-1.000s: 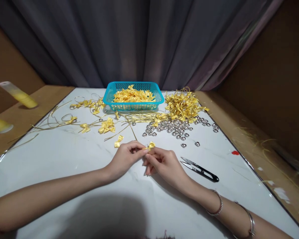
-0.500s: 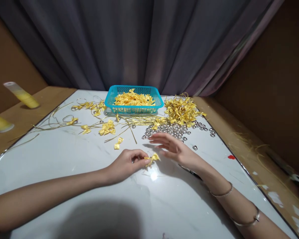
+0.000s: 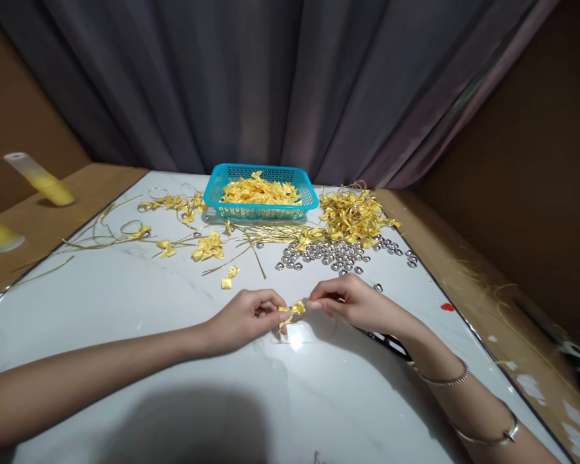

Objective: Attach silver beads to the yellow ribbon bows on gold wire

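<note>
Between thumb and fingers, my left hand (image 3: 249, 320) pinches a yellow ribbon bow (image 3: 297, 310) low over the white table. My right hand (image 3: 350, 299) is closed in a pinch just right of that bow; whatever its fingertips hold is too small to make out. Beyond it lie many small silver rings or beads (image 3: 336, 254), some loose. Farther left rest a loose pair of bows (image 3: 230, 278) and a cluster of yellow bows (image 3: 207, 247). Gold cords (image 3: 275, 232) lie in a bundle in front of the basket.
A blue basket (image 3: 261, 211) of yellow bows stands at the back. Right of it is a heap of corded bows (image 3: 352, 216). A dark, slim object (image 3: 389, 343) lies partly under my right forearm. Yellow rolls (image 3: 51, 187) sit at left, a red scrap (image 3: 447, 307) at right.
My right hand has come down from near the silver pieces and closed from spread fingers into a pinch beside the bow. My left hand keeps its hold, with the bow slightly turned.
</note>
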{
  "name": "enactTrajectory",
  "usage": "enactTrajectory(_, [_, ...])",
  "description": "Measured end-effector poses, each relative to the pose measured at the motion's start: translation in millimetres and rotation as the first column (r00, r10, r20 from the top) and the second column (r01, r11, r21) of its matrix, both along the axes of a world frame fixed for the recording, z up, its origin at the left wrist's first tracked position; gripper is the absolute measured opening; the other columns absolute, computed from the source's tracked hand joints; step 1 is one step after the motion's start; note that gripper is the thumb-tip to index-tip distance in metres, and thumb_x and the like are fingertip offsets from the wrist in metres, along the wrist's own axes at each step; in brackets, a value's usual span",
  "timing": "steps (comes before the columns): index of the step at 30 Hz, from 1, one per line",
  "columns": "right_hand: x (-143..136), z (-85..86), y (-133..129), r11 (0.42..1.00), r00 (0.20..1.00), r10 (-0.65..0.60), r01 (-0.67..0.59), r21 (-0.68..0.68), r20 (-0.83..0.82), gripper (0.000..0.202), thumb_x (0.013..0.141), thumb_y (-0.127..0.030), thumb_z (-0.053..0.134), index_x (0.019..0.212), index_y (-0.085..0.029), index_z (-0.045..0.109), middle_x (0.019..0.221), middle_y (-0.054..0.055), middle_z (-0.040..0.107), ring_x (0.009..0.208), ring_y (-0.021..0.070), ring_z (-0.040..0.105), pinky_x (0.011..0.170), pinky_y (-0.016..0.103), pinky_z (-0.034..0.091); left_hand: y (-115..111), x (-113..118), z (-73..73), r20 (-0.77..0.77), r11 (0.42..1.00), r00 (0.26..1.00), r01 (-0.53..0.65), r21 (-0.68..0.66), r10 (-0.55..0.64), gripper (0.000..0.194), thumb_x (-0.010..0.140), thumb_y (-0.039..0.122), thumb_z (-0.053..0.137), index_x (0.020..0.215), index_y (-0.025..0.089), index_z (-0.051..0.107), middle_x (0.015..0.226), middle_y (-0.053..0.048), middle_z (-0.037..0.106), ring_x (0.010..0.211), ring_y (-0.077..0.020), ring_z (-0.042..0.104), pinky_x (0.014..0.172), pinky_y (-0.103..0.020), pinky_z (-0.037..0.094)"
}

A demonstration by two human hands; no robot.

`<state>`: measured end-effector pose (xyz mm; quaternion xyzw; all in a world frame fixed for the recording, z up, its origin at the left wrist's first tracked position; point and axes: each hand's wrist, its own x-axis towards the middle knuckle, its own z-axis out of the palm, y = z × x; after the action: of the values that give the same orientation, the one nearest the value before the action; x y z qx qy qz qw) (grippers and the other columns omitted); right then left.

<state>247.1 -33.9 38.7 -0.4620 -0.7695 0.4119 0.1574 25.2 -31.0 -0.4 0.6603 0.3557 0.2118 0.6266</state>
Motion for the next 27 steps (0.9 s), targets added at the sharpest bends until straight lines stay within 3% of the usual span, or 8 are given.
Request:
enactTrajectory(4, [-4.4,3.3,-5.0,0.999,0.999,0.034,-0.034,0.015,-0.027,0.024,0.085,-0.031,0.052,0.071,-0.015,0.064,0.051,-0.004,0.045,0.049,0.0084,0.037,0.048,0.021,0.028,-0.1,0.4,0.5,-0.046,0.997,0.999,0.007,0.082,-0.004,0.018,0.084,0.031,0.054,0.08,0.014,0.059,0.067,-0.003,0.069,0.061,-0.0123,0.059,0.057,-0.023,0.041])
enactTrajectory(8, [-19.8,0.1,-10.9,0.989,0.98,-0.053,0.025,-0.144,-0.191,0.025,0.083,-0.033,0.052,0.069,-0.015,0.061,0.051,-0.005,0.041,0.048,0.0079,0.033,0.047,0.021,0.025,-3.2,0.1,-0.4,-0.119,0.973,0.991,0.093,0.211,-0.068,0.015,0.085,0.026,0.05,0.08,0.016,0.059,0.06,0.0,0.064,0.052,-0.0091,0.052,0.05,-0.02,0.037])
enactTrajectory(12, [-30.4,-6.2,-11.1,0.953,0.948,-0.221,0.16,-0.255,-0.231,0.026,0.081,-0.035,0.054,0.066,-0.014,0.058,0.051,-0.005,0.041,0.047,0.0078,0.031,0.046,0.022,0.023,-6.3,-2.2,-3.9,-0.141,0.867,0.984,0.166,0.47,-0.112,0.014,0.086,0.022,0.048,0.08,0.015,0.059,0.064,0.0,0.06,0.05,-0.0078,0.048,0.049,-0.02,0.036])
enactTrajectory(15, [-29.7,-9.4,-9.1,0.94,0.943,-0.271,0.216,-0.263,-0.194,0.025,0.08,-0.034,0.055,0.063,-0.015,0.056,0.048,-0.005,0.038,0.046,0.0076,0.029,0.045,0.022,0.022,-7.1,-3.8,-5.9,-0.129,0.782,0.987,0.158,0.602,-0.1,0.013,0.087,0.02,0.048,0.082,0.014,0.059,0.067,-0.002,0.059,0.056,-0.0098,0.05,0.053,-0.021,0.038])
enactTrajectory(18, [-25.4,-8.8,-8.8,0.953,0.954,-0.271,0.247,-0.178,-0.127,0.023,0.078,-0.03,0.054,0.061,-0.015,0.055,0.046,-0.006,0.036,0.045,0.0075,0.028,0.044,0.022,0.021,-6.9,-4.5,-6.0,-0.094,0.763,0.993,0.116,0.636,-0.072,0.013,0.087,0.02,0.048,0.084,0.014,0.059,0.067,-0.003,0.059,0.057,-0.0102,0.05,0.053,-0.022,0.038])
enactTrajectory(21, [-21.3,-5.1,-11.5,0.973,0.971,-0.23,0.231,0.013,-0.066,0.023,0.08,-0.028,0.052,0.061,-0.015,0.055,0.046,-0.005,0.037,0.044,0.0073,0.029,0.044,0.021,0.022,-6.0,-4.2,-4.7,-0.079,0.795,0.997,0.055,0.604,-0.009,0.014,0.088,0.022,0.048,0.083,0.014,0.059,0.069,-0.002,0.06,0.055,-0.0089,0.049,0.053,-0.021,0.038])
enactTrajectory(24, [-19.1,-1.4,-16.0,0.96,0.986,-0.164,0.165,0.225,-0.023,0.022,0.082,-0.024,0.048,0.064,-0.015,0.056,0.046,-0.005,0.039,0.043,0.0067,0.031,0.044,0.02,0.023,-4.8,-3.6,-3.0,-0.093,0.826,0.995,0.021,0.563,0.038,0.016,0.088,0.023,0.048,0.081,0.015,0.059,0.068,-0.001,0.06,0.053,-0.0077,0.047,0.051,-0.02,0.037])
enactTrajectory(27, [-18.8,0.3,-20.9,0.933,0.998,-0.066,0.059,0.356,0.009,0.021,0.082,-0.018,0.044,0.065,-0.014,0.055,0.047,-0.005,0.037,0.041,0.0057,0.03,0.043,0.02,0.023,-3.9,-3.1,-2.3,-0.095,0.842,0.994,0.009,0.54,0.05,0.016,0.088,0.023,0.048,0.08,0.015,0.059,0.067,0.0,0.06,0.051,-0.0072,0.045,0.05,-0.02,0.037])
